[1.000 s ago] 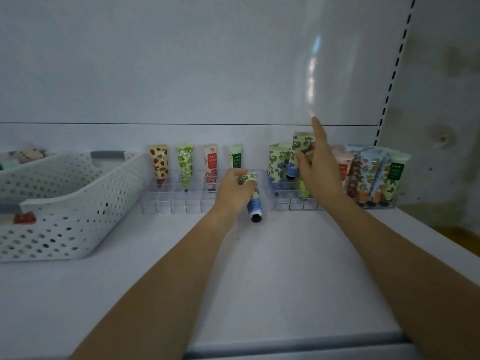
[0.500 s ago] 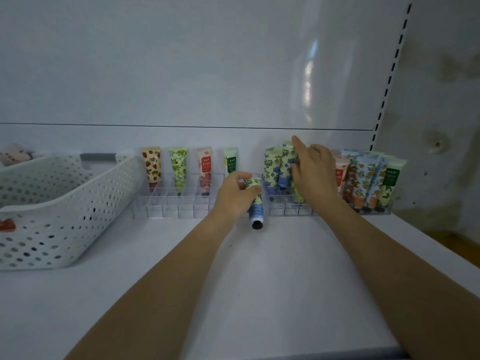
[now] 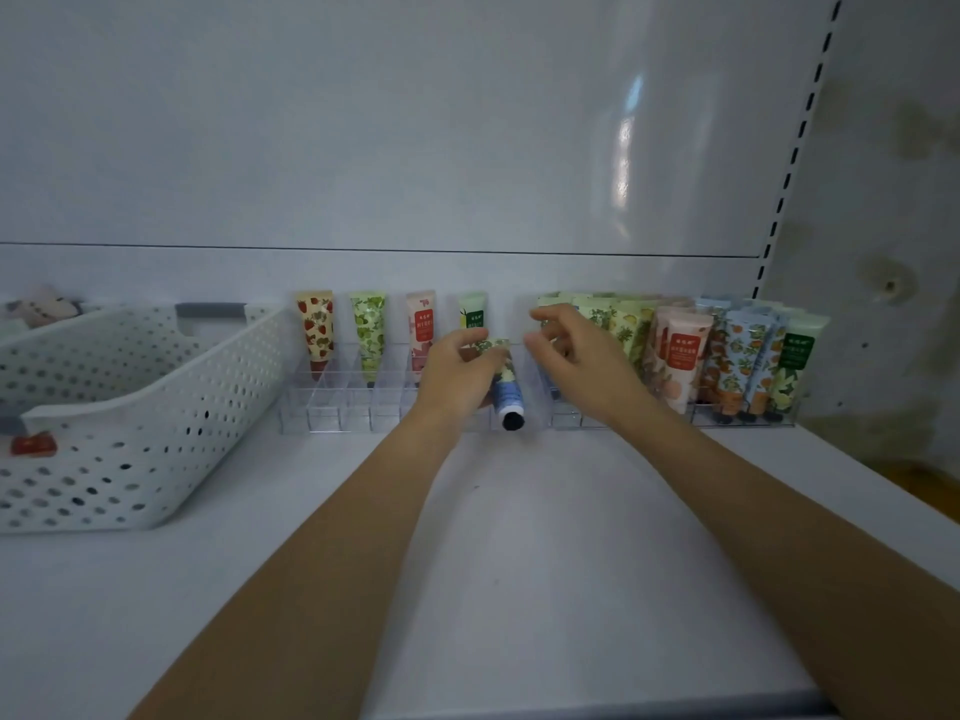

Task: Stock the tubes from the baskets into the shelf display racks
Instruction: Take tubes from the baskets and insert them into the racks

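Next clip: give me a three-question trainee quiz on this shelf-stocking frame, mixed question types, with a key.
1. True or false: the left hand holds a tube with its black cap toward the camera.
2. Which rack is fuller?
A. left rack
B. right rack
3. Fill in: the white basket sits to the ___ of the racks.

Key: 1 true; 2 B; 3 left.
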The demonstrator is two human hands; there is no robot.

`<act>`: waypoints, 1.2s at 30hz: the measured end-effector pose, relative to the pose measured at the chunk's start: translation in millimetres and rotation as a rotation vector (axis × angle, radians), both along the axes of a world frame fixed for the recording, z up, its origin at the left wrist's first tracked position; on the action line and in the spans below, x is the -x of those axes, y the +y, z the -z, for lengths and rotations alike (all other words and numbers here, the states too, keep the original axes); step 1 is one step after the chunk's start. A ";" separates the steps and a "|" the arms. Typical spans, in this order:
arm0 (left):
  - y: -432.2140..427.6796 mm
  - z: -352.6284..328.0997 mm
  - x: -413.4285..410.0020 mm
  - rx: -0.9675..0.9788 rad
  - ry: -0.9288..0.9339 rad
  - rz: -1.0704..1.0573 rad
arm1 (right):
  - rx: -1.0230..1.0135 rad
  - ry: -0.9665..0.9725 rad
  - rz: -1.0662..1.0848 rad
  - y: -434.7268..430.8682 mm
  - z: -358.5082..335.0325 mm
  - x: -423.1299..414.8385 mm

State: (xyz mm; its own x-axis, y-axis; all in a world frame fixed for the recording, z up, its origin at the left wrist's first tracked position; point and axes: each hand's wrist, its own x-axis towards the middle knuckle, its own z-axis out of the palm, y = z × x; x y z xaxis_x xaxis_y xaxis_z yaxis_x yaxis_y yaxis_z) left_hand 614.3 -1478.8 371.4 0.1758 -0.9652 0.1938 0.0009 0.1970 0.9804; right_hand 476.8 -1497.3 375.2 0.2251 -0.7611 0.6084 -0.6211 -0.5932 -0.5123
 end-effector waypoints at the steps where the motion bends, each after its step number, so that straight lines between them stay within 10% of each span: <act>1: 0.9 -0.5 0.3 -0.002 0.026 0.019 | -0.076 -0.005 -0.042 3.5 1.1 -5.7; 10: 5.5 -6.9 2.0 -0.020 0.107 0.130 | -0.260 -0.072 -0.068 1.7 4.0 -9.2; 24: -10.9 25.3 -16.0 0.177 -1.209 -0.006 | 0.112 -0.179 0.148 -20.2 -0.8 30.1; 36: -10.7 28.1 -15.3 0.112 -1.304 -0.007 | 0.135 -0.078 0.161 -22.9 9.0 17.6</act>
State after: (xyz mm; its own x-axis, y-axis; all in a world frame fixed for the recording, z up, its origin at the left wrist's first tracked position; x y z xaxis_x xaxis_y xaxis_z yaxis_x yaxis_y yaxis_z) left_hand 629.6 -1489.4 343.3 -0.1958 -0.9326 0.3031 -0.9321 0.2731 0.2381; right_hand 459.2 -1520.2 366.1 0.0555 -0.6937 0.7182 -0.6754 -0.5558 -0.4847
